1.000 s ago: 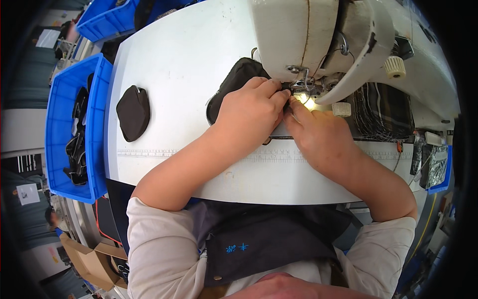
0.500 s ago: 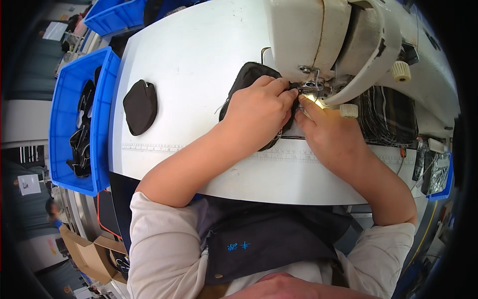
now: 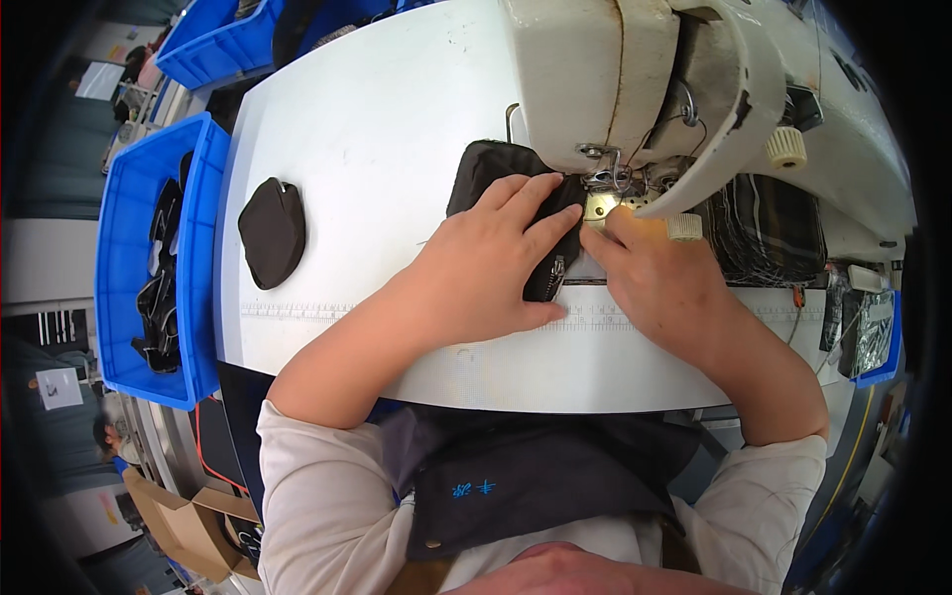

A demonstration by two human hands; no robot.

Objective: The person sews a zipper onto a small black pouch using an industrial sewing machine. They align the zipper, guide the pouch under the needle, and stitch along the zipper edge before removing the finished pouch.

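Observation:
A black fabric pouch with a zipper along its near part lies flat beside the sewing machine's needle area. My left hand rests on it with the fingers spread and the thumb reaching toward the table's ruler strip. At the pouch's right edge, by the lit metal needle plate, is my right hand. Its fingers are bent and drawn together; anything between them is hidden. A smaller dark fabric piece lies apart on the left of the white table.
The white machine head overhangs the far right of the worktable. Stacked dark fabric pieces sit right of my right hand. A blue bin holding dark pieces stands at the left edge; another blue bin is behind it.
My left hand has moved slightly left and nearer, its fingers spreading, exposing more of the pouch and zipper. My right hand has shifted slightly nearer, and more of the needle plate shows.

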